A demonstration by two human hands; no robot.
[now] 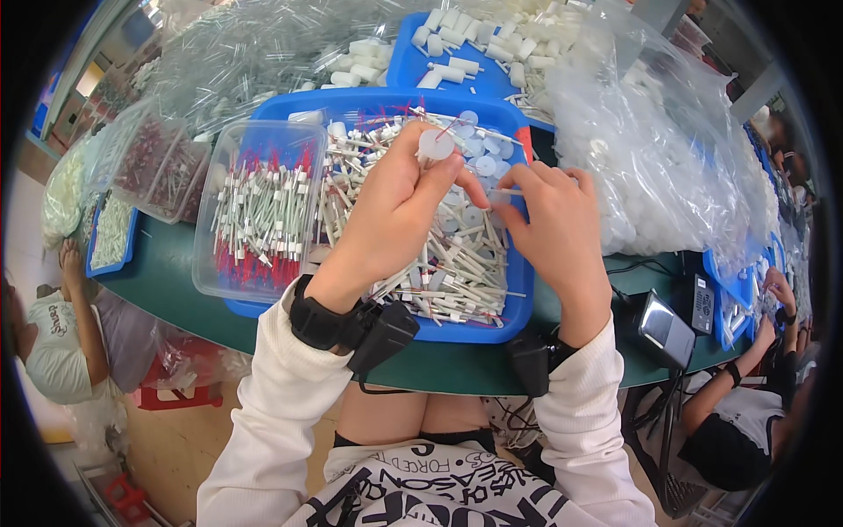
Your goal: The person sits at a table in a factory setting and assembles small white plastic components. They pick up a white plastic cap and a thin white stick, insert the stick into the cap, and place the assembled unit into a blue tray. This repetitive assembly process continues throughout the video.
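My left hand (386,211) is closed in a pinch on a round translucent white plastic disc (435,145), with thin red strands beside it. To its right, my right hand (558,224) pinches a thin white stick (507,191) between thumb and forefinger. Both hands are above a large blue tray (520,303). Many loose white sticks (448,281) and several white discs (483,158) lie in it. A clear plastic box (204,255), resting over the tray's left part, holds rows of white sticks with red bristly ends (263,211).
Behind, another blue tray (406,66) holds white cylinders. A big clear bag of white parts (650,167) stands right, near a black device (666,327). Clear boxes (158,171) and a small blue tray (112,233) are left. People sit at left (66,342) and right (738,413).
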